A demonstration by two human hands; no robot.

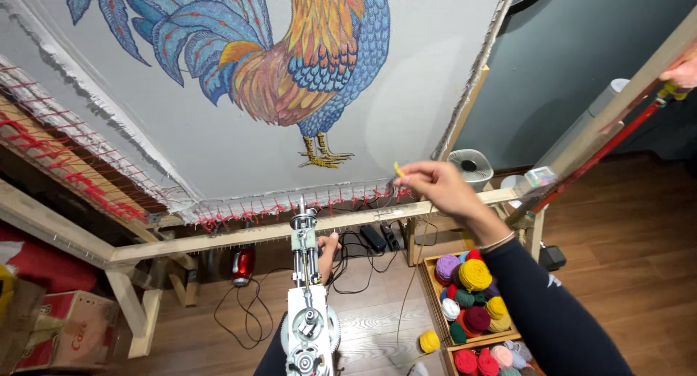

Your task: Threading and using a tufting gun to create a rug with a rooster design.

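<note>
Cloth (406,93), big and pale, is stretched tight on a wooden frame (254,233), and a bright rooster (312,56) in blue, orange and yellow is already worked into it. Red string (87,191) laces the cloth edge to the frame. If that lacing slips or snaps, the cloth could go slack and new yarn might sit loose or crooked.

Below the frame, the left hand (327,251) is wrapped around the handle of a metal tufting gun (308,311), its grip closed tight on it. The gun points up at the bottom edge of the cloth, near the rooster's yellow feet (323,157). If the gun tips sideways, its tip could tear the cloth or hit the wooden bar.

The right hand (435,187) is lifted to the lower edge of the cloth, fingers pinched together on a bit of yellow yarn (398,170). A thin strand hangs from it down to a small yellow ball (429,341) on the wood floor (617,238). That strand could catch on the frame, or the ball could roll off and pull tight.

Black cables (247,311) loop on the floor under the frame, so a foot could snag one and jerk the gun.

A wooden box of yarn balls (472,296) sits just beside the yellow ball. Another person's hand (682,72) shows at the far right edge, gripping a red rod.
</note>
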